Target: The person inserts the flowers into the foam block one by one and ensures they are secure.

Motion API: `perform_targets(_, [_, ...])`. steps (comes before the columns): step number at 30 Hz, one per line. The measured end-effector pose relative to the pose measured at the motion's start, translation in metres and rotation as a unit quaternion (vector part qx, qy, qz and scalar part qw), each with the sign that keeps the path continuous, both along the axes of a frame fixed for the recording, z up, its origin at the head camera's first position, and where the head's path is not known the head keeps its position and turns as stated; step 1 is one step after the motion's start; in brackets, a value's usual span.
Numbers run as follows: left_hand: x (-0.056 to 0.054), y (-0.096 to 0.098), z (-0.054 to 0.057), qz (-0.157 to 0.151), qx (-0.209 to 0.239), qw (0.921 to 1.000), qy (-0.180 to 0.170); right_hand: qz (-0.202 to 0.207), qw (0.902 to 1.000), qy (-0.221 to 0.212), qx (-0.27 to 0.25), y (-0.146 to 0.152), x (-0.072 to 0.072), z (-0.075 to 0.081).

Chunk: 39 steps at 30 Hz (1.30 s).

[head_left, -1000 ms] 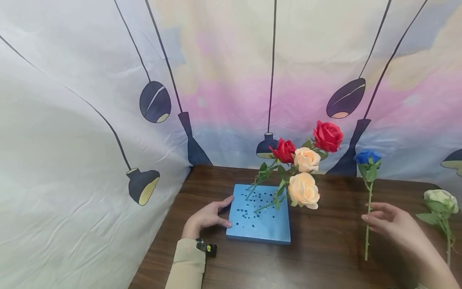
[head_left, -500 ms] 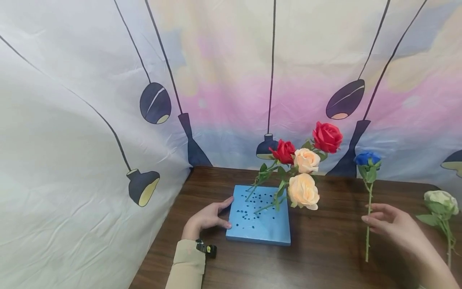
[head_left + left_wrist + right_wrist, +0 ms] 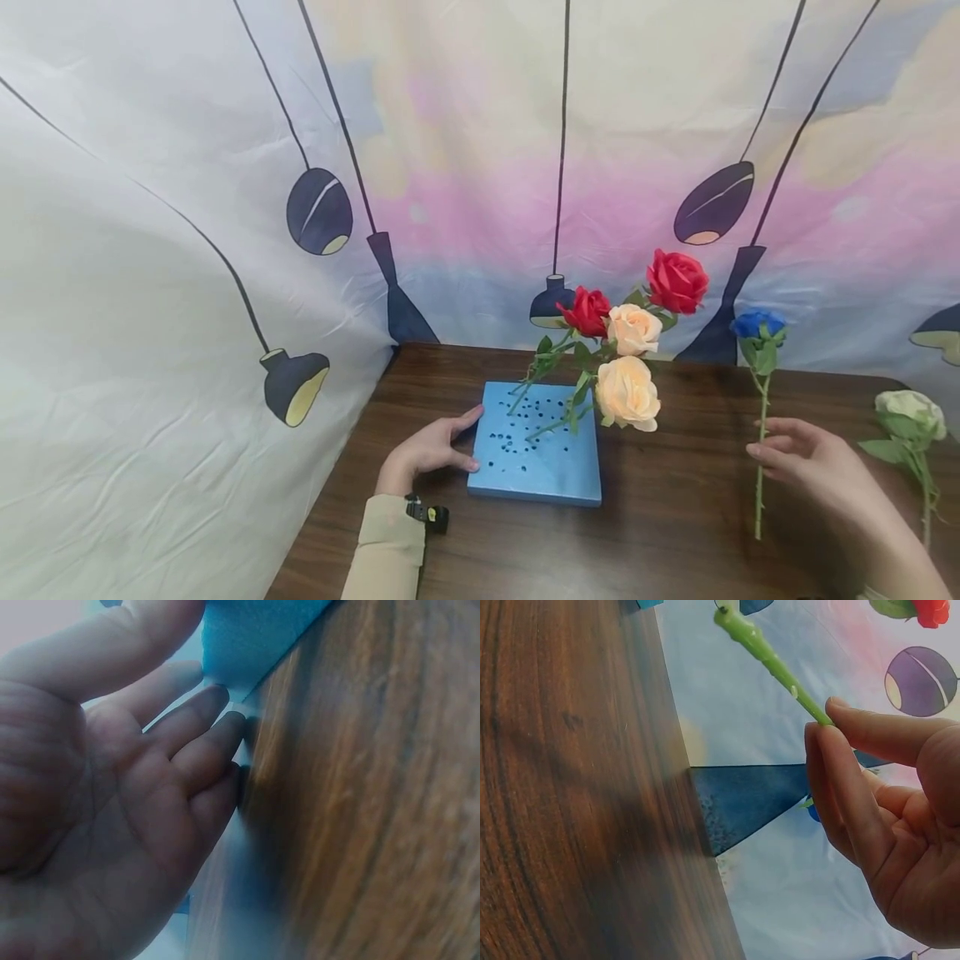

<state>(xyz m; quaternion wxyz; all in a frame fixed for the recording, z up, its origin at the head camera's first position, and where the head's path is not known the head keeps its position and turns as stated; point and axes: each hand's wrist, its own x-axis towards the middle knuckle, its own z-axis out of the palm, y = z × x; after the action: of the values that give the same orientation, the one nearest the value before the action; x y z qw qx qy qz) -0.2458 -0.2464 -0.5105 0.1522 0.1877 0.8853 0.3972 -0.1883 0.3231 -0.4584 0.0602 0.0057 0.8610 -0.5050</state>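
Note:
My left hand rests at the left side of a light-blue foam block pierced with several holes. Its thumb and forefinger touch that edge; in the left wrist view the other fingers bend loosely beside the block's corner. Two red roses and two peach roses lean right from the block, stems stuck in it. My right hand pinches the stem of a blue rose between thumb and fingertips, upright over the table. In the right wrist view the bare stem end sticks out past the fingertips.
A white rose stands or lies at the right, past my right hand; its base is not plain. The dark wooden table ends at a cloth backdrop printed with lamps, which hangs behind and to the left.
The view shifts very slightly. Both hands, the block and the blue rose otherwise keep their places.

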Motion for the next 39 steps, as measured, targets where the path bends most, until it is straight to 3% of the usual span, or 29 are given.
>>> perform_targets(10, [0.000,0.001,-0.002,0.001,0.002,1.0000,-0.006,0.004,1.0000,0.002,0.003,-0.003,0.004,-0.004])
perform_targets(16, [0.000,0.007,-0.003,-0.002,0.017,0.9997,-0.014,-0.035,0.9960,0.079,-0.025,-0.012,0.011,-0.007])
perform_targets(21, [-0.001,0.008,-0.002,-0.002,0.011,0.9999,-0.011,-0.053,0.9771,0.170,-0.116,-0.038,0.012,-0.005])
perform_targets(28, [-0.001,0.004,0.001,-0.002,0.004,1.0000,-0.007,-0.030,0.9374,0.223,-0.266,-0.078,0.016,-0.005])
perform_targets(35, [-0.002,0.000,0.002,-0.005,0.003,1.0000,-0.003,-0.028,0.9086,0.269,-0.319,-0.101,0.015,-0.003])
perform_targets(39, [-0.002,-0.001,0.001,-0.006,0.008,0.9999,-0.004,-0.035,0.9003,0.284,-0.328,-0.116,0.012,-0.004])
